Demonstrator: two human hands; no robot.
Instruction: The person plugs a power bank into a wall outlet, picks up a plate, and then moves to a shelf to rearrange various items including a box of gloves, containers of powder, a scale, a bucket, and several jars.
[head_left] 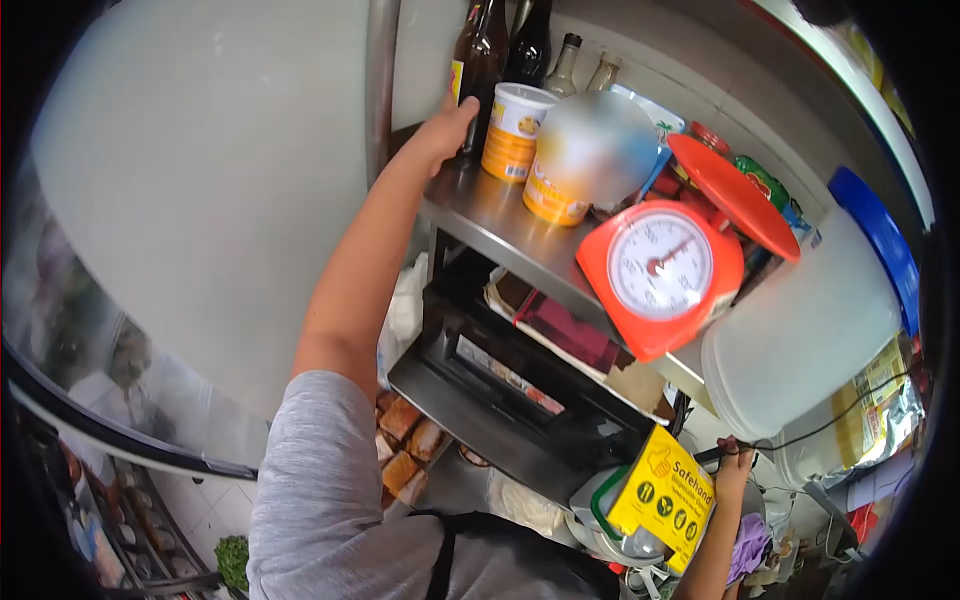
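Observation:
My left hand (447, 137) reaches up to the metal shelf (470, 203) and is closed around the lower part of a brown glass bottle (482, 48) with a yellow label; some fingers are hidden. Right of the bottle stand two white-and-orange tubs (512, 130), one partly blurred. At the lower right, my right hand (735, 462) has its fingers curled at a dark piece where a black cable (820, 432) runs; what it grips is unclear. Beside that hand is a yellow Safehand glove pack (662, 495).
A red dial scale (662, 262) with a tilted red pan (735, 195) stands at the shelf's right. Beyond it is a large translucent container (805, 318) with a blue lid (880, 240). Packed bread (402, 470) lies below, beside the dark appliance (500, 410). Glass bottles (563, 68) line the back.

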